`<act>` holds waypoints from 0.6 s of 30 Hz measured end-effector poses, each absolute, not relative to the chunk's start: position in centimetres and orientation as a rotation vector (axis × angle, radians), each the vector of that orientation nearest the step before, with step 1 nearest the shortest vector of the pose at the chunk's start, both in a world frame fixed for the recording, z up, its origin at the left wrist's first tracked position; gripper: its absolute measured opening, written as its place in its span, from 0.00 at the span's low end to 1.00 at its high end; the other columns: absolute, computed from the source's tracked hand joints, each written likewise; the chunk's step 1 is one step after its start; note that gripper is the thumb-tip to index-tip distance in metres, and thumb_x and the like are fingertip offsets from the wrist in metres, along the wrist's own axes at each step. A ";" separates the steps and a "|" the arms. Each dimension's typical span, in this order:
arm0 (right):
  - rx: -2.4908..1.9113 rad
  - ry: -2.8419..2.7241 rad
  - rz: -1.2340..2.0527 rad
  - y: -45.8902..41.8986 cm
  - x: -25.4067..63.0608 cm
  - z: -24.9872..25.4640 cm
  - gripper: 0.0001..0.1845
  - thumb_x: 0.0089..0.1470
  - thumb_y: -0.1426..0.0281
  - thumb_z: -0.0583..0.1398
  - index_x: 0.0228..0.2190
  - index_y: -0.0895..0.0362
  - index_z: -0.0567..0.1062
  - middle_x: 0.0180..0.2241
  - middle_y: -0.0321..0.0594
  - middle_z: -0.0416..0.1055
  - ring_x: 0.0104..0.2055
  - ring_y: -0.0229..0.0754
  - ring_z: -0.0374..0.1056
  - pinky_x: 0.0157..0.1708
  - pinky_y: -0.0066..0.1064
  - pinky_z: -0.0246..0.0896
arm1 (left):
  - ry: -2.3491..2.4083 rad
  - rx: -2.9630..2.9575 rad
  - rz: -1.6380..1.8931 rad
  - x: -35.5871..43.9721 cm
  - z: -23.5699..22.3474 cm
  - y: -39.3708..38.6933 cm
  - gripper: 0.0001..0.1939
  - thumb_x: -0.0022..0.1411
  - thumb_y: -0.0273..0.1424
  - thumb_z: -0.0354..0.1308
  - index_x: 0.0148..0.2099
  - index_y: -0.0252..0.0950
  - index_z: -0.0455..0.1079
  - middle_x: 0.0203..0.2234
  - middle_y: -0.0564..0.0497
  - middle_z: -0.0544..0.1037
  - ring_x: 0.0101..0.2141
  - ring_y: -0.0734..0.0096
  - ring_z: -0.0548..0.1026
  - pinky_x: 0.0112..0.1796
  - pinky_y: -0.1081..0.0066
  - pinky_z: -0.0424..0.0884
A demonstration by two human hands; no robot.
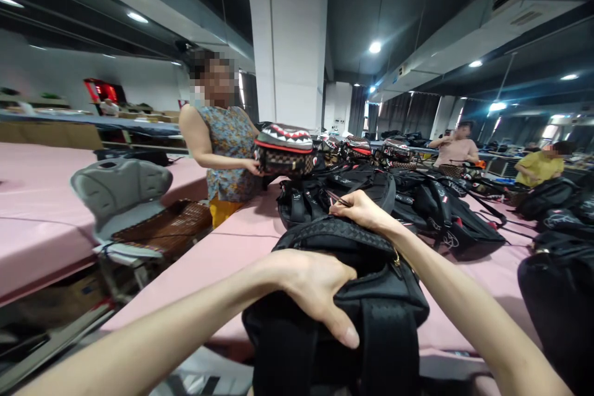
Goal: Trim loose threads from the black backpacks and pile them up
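A black backpack (338,334) stands upright right in front of me, its shoulder straps towards me and its top unzipped. My left hand (320,288) grips its upper edge, fingers reaching into the opening and thumb outside on the back panel. At the far side of the opening, my right hand (359,210) is closed in a pinch on a thin dark tool (342,199), whose exact kind I cannot make out. A gold-coloured zip pull (397,258) hangs at the right of the opening.
More black backpacks (440,216) lie piled on the pink table (241,241). Across it, a person (229,142) holds a checked shark-mouth backpack (285,151). A grey chair (123,195) stands left. Another black backpack (557,297) is close on my right; two people sit further back.
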State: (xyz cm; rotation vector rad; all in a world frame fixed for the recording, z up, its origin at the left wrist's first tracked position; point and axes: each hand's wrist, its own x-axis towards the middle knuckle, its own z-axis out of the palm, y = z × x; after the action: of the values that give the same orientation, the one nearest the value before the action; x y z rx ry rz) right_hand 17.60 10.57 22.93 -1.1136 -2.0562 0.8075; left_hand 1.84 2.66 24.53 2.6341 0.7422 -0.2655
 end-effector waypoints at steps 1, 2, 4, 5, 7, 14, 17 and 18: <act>-1.102 -2.058 0.802 10.5 17.6 22.8 0.19 0.43 0.58 0.59 0.16 0.60 0.65 0.14 0.28 0.53 0.17 0.28 0.46 0.18 0.24 0.39 | 0.685 2.580 -0.273 2.2 24.7 3.0 0.30 0.43 0.48 0.61 0.47 0.38 0.68 0.39 0.47 0.77 0.37 0.60 0.74 0.34 0.70 0.67; -1.098 -2.060 0.801 10.6 17.6 22.7 0.18 0.43 0.58 0.59 0.16 0.60 0.67 0.14 0.28 0.54 0.17 0.28 0.46 0.18 0.24 0.39 | 0.627 2.533 -0.255 2.5 24.7 3.3 0.32 0.43 0.47 0.62 0.50 0.40 0.67 0.43 0.49 0.76 0.41 0.59 0.73 0.38 0.70 0.67; -1.089 -2.054 0.794 10.7 17.7 22.7 0.18 0.43 0.58 0.59 0.17 0.61 0.69 0.14 0.29 0.58 0.17 0.29 0.49 0.18 0.23 0.42 | 0.586 2.465 -0.238 3.1 24.6 3.6 0.32 0.42 0.44 0.63 0.51 0.42 0.66 0.46 0.52 0.74 0.44 0.60 0.71 0.41 0.70 0.65; -1.071 -2.036 0.772 10.8 17.9 22.8 0.18 0.43 0.59 0.59 0.16 0.61 0.70 0.15 0.30 0.60 0.18 0.30 0.52 0.19 0.23 0.44 | 0.626 2.435 -0.266 3.2 24.5 3.7 0.29 0.42 0.44 0.63 0.49 0.42 0.69 0.44 0.52 0.76 0.42 0.60 0.72 0.39 0.70 0.65; -1.020 -1.926 0.673 10.7 19.1 23.2 0.17 0.43 0.59 0.59 0.17 0.61 0.72 0.18 0.33 0.67 0.21 0.31 0.58 0.22 0.23 0.49 | 0.791 2.409 -0.325 3.1 24.4 4.0 0.24 0.41 0.45 0.62 0.39 0.37 0.73 0.34 0.51 0.78 0.33 0.62 0.73 0.31 0.72 0.65; -1.114 -1.496 0.673 2.4 27.0 21.8 0.19 0.47 0.57 0.58 0.21 0.61 0.74 0.15 0.35 0.66 0.13 0.28 0.46 0.14 0.24 0.39 | 0.940 2.531 0.459 1.8 23.7 6.7 0.20 0.48 0.46 0.55 0.22 0.32 0.67 0.17 0.58 0.62 0.20 0.78 0.58 0.21 0.77 0.50; -1.229 -1.645 0.807 -1.8 27.2 19.3 0.13 0.42 0.62 0.62 0.19 0.60 0.75 0.18 0.36 0.69 0.19 0.32 0.57 0.19 0.24 0.50 | 0.862 2.577 0.553 3.0 23.2 7.5 0.25 0.56 0.47 0.47 0.17 0.32 0.62 0.13 0.58 0.55 0.18 0.80 0.52 0.20 0.76 0.48; -1.239 -1.662 0.826 -2.5 26.6 18.6 0.11 0.41 0.63 0.64 0.19 0.60 0.75 0.19 0.35 0.70 0.21 0.33 0.60 0.22 0.24 0.53 | 0.849 2.599 0.596 3.5 23.1 7.6 0.26 0.58 0.46 0.46 0.16 0.32 0.62 0.13 0.58 0.55 0.18 0.80 0.52 0.20 0.76 0.48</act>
State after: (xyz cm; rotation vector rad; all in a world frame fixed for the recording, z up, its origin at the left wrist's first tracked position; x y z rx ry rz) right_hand 26.59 -2.52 18.56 -1.2386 -1.6622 0.8258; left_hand 3.53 7.58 23.12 2.5994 0.8489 0.5956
